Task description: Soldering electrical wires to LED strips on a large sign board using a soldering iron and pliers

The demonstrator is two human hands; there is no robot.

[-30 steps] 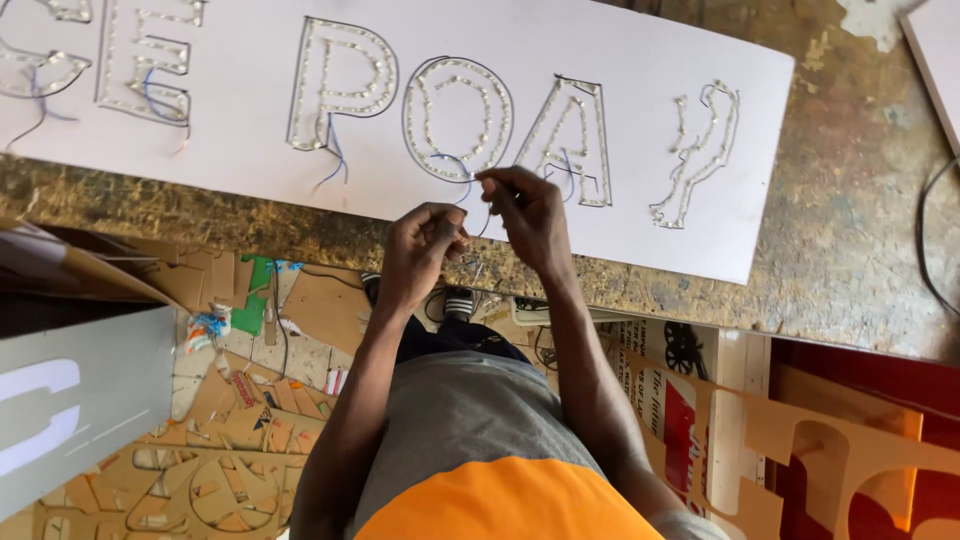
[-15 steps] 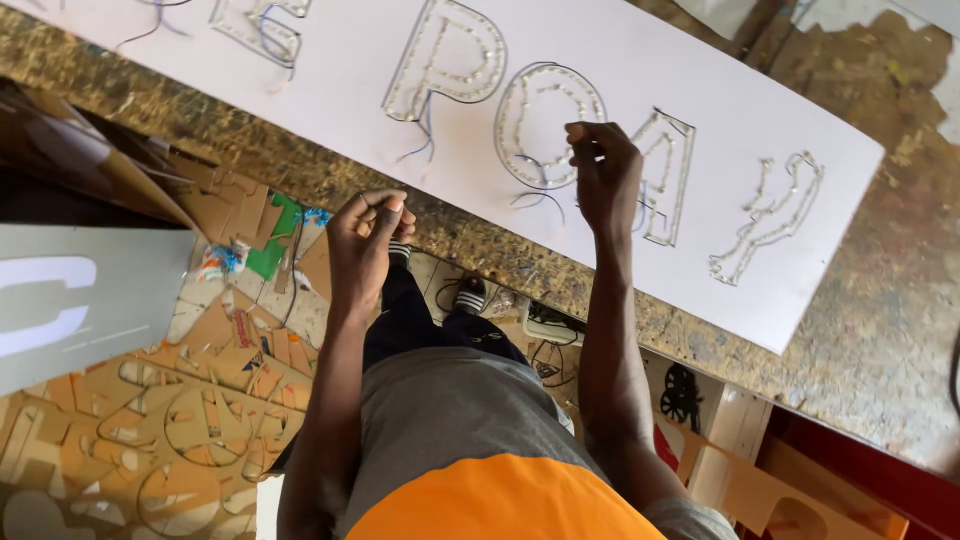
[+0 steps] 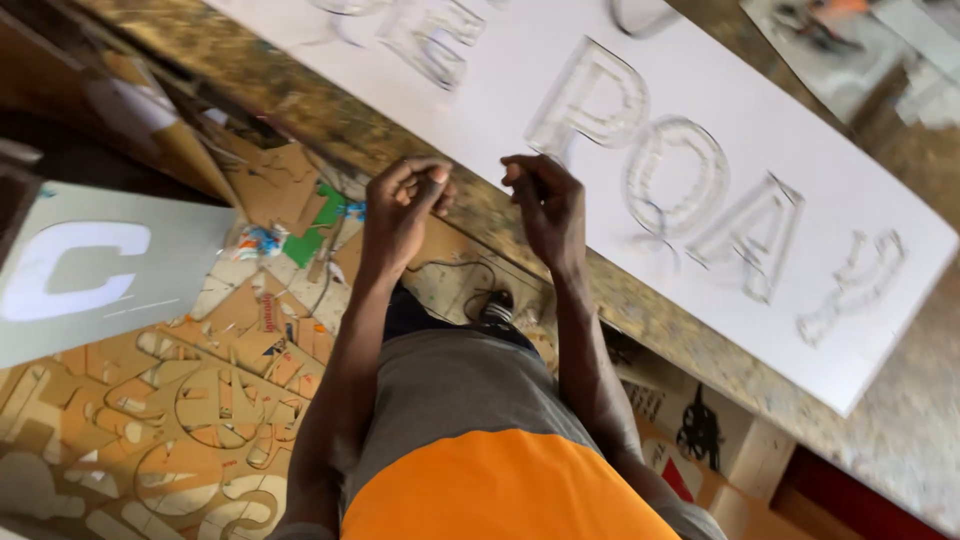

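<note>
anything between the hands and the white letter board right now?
Nothing visible. Left hand and right hand hover curled over the worn table edge, just short of the white board; only bare tabletop lies between.

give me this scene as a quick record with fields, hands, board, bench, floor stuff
left hand: left hand raised in a loose fist over the bench edge, fingers curled; whether it holds anything cannot be told
right hand: right hand also curled, beside the board's near edge
board: long white rectangular sign board lying flat, carrying clear raised outline letters
bench: worn mottled brown workbench under the board
floor: brown cardboard sheets with cut-out letter shapes
side item: grey panel with a white letter cut-out, left of the arms
clothing: orange and grey shirt
</note>
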